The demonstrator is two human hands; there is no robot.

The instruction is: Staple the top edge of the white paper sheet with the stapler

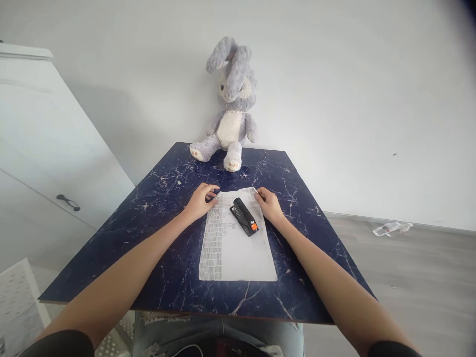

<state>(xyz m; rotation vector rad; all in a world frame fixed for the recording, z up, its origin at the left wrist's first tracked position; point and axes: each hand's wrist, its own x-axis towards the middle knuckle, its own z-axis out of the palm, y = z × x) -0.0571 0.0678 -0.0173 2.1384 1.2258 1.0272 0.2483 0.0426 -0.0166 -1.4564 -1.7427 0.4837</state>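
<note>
A white sheet of paper lies on the dark blue marbled table, with a printed, brick-like pattern down its left side. On the sheet rests a black stapler with an orange patch at its near end, set at a slant. My left hand is at the paper's far left corner, thumb and fingers curved but apart. At the far right corner, my right hand pinches the paper's edge between thumb and fingers. Neither hand touches the stapler.
A grey plush rabbit sits at the table's far edge against the wall. To the left stands a white cabinet with a dark handle. Clear plastic packaging lies on the floor at right.
</note>
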